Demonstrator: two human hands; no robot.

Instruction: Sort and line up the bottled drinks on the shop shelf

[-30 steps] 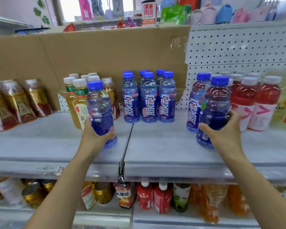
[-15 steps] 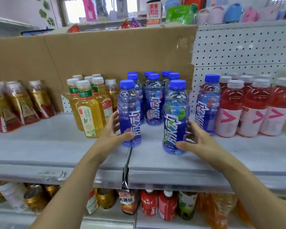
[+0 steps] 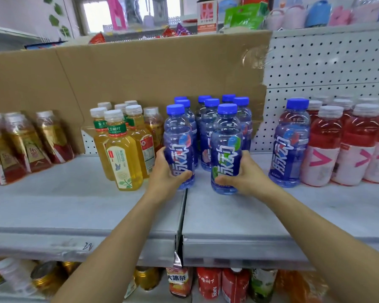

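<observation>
Two bottles being aligned on the grey shelf (image 3: 239,217).
Left hand (image 3: 165,174) grips one blue-capped clear plastic bottle (image 3: 178,138), right hand (image 3: 242,174) another (image 3: 226,145); both upright before the blue group, apparently extending its rows.

Glossy clear plastic bottles (image 3: 178,147), matt grey shelf (image 3: 53,206), brown cardboard backing (image 3: 140,77)

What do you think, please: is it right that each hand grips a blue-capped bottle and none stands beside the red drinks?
Not quite. In the head view the left hand grips one blue-capped bottle, the right hand another, but a third blue-capped bottle stands beside the red drinks.
</observation>
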